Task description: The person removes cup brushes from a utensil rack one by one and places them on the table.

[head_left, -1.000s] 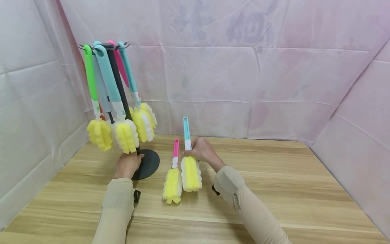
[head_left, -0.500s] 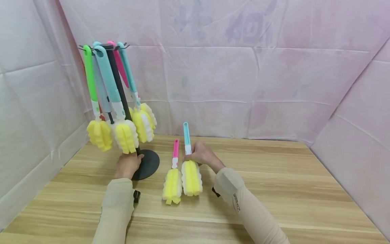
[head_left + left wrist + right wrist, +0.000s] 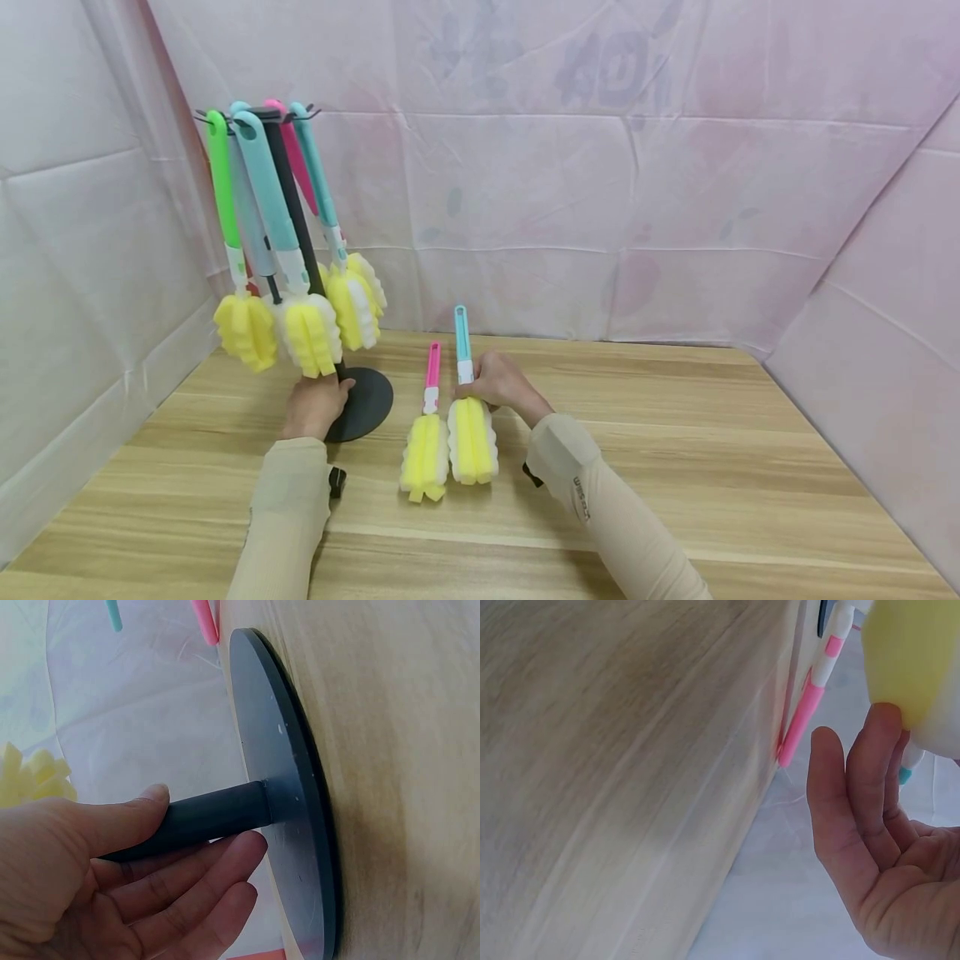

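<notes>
Pale, pink-tinged cloth [image 3: 525, 183] hangs behind and on both sides of a wood-grain tabletop [image 3: 712, 458]. From where I stand, the right hand [image 3: 504, 385] is pinching a turquoise-handled brush [image 3: 472, 442] at its white neck. Its long axis runs nearly straight away from the person: the handle points beyond the hand toward the back cloth, and the yellow-and-white sponge head lies on the near side. I can't tell whether it touches the tabletop. Just left of that hand, a pink-handled brush [image 3: 426, 437] lies nearly parallel, handle also away. Well to the left, the left hand [image 3: 313, 408] grips the post of an upright black stand [image 3: 296, 200] low down, near its round base; sponge brushes [image 3: 311, 337] hang above that hand, heads downward.
</notes>
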A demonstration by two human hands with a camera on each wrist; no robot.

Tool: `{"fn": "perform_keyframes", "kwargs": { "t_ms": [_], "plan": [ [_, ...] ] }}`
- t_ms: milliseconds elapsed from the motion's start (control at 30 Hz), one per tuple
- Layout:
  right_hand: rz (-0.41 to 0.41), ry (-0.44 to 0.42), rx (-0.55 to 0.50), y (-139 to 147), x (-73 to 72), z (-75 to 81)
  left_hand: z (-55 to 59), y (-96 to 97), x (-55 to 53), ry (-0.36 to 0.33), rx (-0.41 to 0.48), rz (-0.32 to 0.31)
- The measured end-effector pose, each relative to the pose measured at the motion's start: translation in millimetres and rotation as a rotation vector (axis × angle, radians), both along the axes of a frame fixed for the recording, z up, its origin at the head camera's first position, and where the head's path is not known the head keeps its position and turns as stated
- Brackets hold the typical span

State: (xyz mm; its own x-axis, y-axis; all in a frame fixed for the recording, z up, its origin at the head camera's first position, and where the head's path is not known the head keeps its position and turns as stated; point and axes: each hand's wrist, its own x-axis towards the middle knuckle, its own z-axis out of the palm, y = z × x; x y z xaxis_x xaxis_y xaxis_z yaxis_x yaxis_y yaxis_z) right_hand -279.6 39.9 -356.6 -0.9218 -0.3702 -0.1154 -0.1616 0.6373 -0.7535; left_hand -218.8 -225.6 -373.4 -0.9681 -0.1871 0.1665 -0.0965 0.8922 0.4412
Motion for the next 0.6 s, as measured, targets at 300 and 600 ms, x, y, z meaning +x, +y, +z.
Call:
{"fn": "perform_keyframes", "kwargs": {
  "t_ms": [300, 600],
  "plan": [
    [0.004, 0.003, -0.013, 0.2, -1.9, -4.8, 0.8, 0.8, -0.5, -0.009, -0.004, 0.000],
    [-0.011, -0.022, -0.011, -0.2, -2.3, -7.6, 0.6, 0.3, -1.0, -0.015, 0.002, 0.007]
  ]
}}
